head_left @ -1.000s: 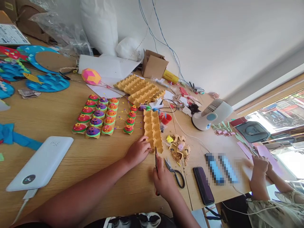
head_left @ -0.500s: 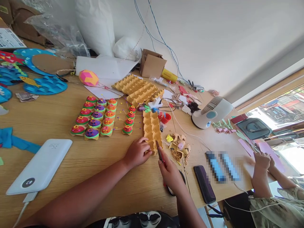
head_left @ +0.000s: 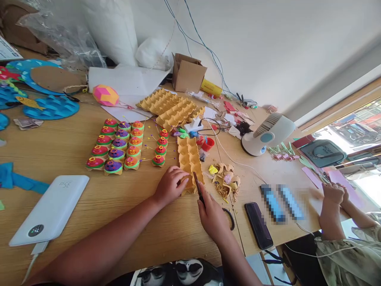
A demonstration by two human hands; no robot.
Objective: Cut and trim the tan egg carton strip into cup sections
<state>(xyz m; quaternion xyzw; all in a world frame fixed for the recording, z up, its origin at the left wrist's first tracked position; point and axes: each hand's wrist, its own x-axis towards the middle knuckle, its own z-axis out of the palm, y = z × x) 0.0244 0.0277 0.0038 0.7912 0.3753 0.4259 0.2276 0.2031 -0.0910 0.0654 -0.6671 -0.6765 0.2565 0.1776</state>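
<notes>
A two-row strip of yellow-brown egg tray (head_left: 189, 153) lies on the table before me. My left hand (head_left: 172, 183) bends its fingers over the near left edge of this strip, pressing it down. In my right hand (head_left: 212, 214) is a slim utility knife (head_left: 199, 190), its dark blade against the strip's near right part. The blade's exact contact is hard to make out. Part of a black loop handle (head_left: 229, 218) shows beside my right wrist. Left of the strip stand decorated egg-cup rows: red (head_left: 104, 140), purple (head_left: 118, 143), orange (head_left: 135, 142), and a shorter red row (head_left: 160, 150).
Torn tray scraps (head_left: 226, 180) lie right of the strip, near a red cup (head_left: 207, 143). More egg trays (head_left: 169, 105) lie behind. A white power bank (head_left: 50, 208), a phone (head_left: 258, 225) and a fan (head_left: 268, 135) stand around. At right, another person's hands (head_left: 333, 194) work over pink paper.
The view has shifted slightly, moving the table's things a little in the picture. Both my hands keep their places at the strip, with the knife blade still against it.
</notes>
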